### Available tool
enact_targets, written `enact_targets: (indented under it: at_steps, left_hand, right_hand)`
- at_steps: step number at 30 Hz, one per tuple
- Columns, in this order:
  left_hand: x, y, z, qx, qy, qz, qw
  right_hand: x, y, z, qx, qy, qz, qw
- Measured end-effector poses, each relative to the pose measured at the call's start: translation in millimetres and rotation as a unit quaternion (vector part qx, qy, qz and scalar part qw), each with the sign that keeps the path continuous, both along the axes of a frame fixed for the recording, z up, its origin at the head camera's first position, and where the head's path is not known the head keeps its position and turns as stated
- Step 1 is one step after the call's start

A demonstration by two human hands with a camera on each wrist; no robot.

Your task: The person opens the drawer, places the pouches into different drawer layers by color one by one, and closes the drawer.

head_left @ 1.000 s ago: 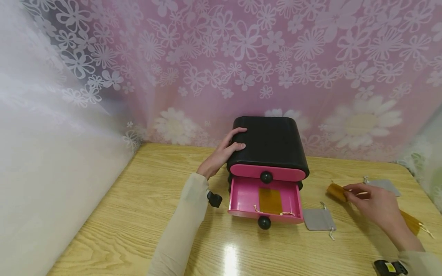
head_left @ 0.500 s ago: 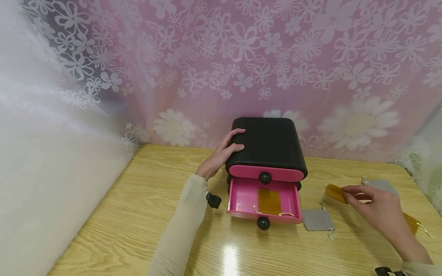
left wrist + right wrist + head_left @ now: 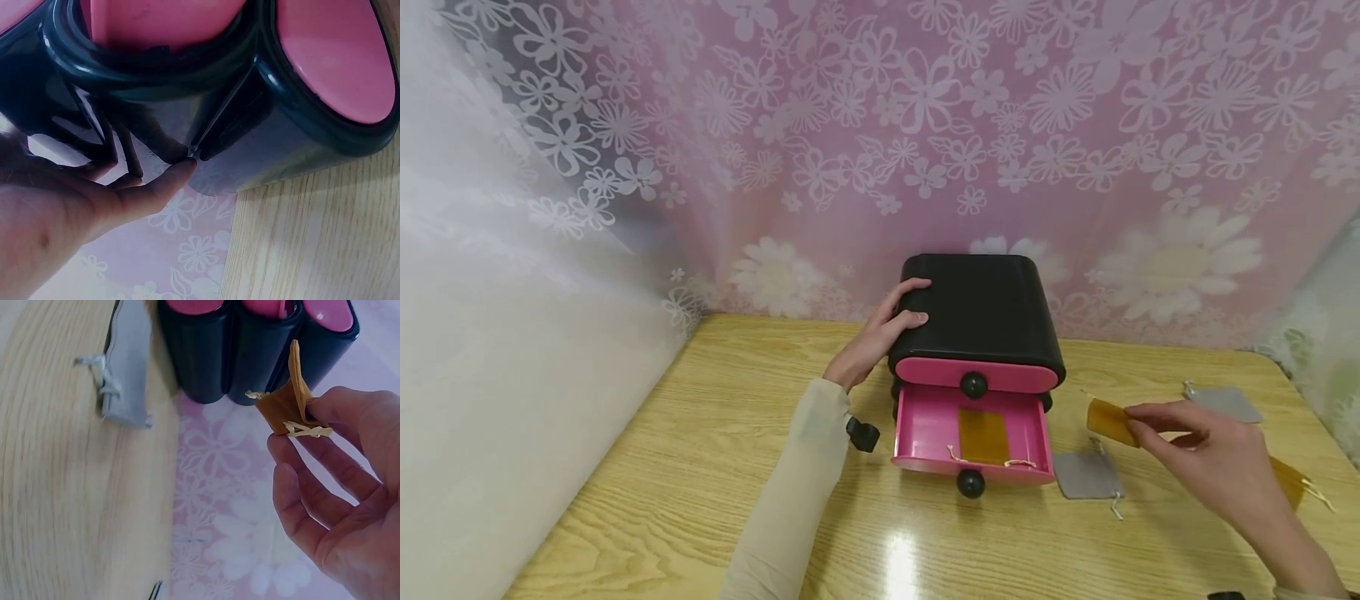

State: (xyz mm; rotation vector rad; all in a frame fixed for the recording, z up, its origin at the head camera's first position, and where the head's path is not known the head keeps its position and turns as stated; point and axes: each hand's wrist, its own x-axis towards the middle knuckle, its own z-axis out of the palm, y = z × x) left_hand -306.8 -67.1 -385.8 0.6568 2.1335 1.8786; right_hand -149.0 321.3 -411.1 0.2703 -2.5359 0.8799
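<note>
A black drawer unit (image 3: 981, 304) with pink drawer fronts stands on the table, its top drawer closed. Below that, a pink drawer (image 3: 914, 429) is pulled out, and a mustard drawstring pouch (image 3: 983, 437) lies flat inside. My left hand (image 3: 874, 337) rests against the unit's left side, thumb and finger lying over the top edge. Between thumb and fingers, my right hand (image 3: 1213, 450) pinches another mustard drawstring pouch (image 3: 1108, 422) above the table, right of the open drawer. In the right wrist view this held pouch (image 3: 281, 409) is bent, its cream cords showing.
A grey drawstring pouch (image 3: 1087, 476) lies just right of the open drawer. Farther back is a second grey pouch (image 3: 1228, 403). One more mustard pouch (image 3: 1288, 482) is partly hidden behind the right wrist. A floral curtain (image 3: 880, 167) hangs behind the table (image 3: 700, 467).
My right hand has moved a little left toward the drawer with the pinched mustard pouch, which is now lifted near the closer grey pouch. The left hand stays on the unit.
</note>
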Motion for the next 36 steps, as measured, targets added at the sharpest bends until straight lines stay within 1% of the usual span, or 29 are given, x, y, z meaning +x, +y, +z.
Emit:
enact_targets:
  at_steps: [4, 10, 16, 19, 21, 27, 31, 34, 36]
  left_hand:
    - [0.1, 0.5, 0.1, 0.002, 0.000, 0.000, 1.0000]
    - [0.5, 0.4, -0.3, 0.001, -0.003, 0.003, 1.0000]
    - [0.5, 1.0, -0.8, 0.003, -0.006, 0.003, 1.0000]
    - [0.2, 1.1, -0.2, 0.001, -0.005, 0.005, 1.0000]
    - [-0.5, 1.1, 0.2, 0.000, -0.003, 0.006, 1.0000]
    - [-0.9, 1.1, -0.3, 0.001, -0.005, 0.003, 1.0000]
    - [-0.2, 1.1, 0.5, 0.003, -0.004, 0.001, 1.0000]
    - [0.1, 1.0, 1.0, 0.011, -0.005, -0.001, 0.9999]
    - [0.2, 1.3, 1.0, 0.013, -0.005, -0.001, 0.9999]
  right_hand:
    - [6.9, -8, 3.3, -0.017, 0.027, 0.018, 0.9993]
    - [14.9, -16, 7.5, -0.033, 0.043, 0.040, 0.9977]
    - [17.8, -22, 10.9, -0.009, 0.075, 0.081, 0.9938]
    - [18.5, -25, 12.4, -0.007, 0.076, 0.094, 0.9926]
    - [18.4, -27, 13.3, -0.015, 0.078, 0.108, 0.9910]
    - [17.4, -31, 11.2, -0.026, 0.079, 0.138, 0.9870]
    - [15.2, -35, 8.4, -0.032, 0.095, 0.155, 0.9828]
    - [12.2, -40, 7.4, -0.037, 0.102, 0.168, 0.9798]
    - [10.5, -43, 7.2, -0.037, 0.102, 0.170, 0.9795]
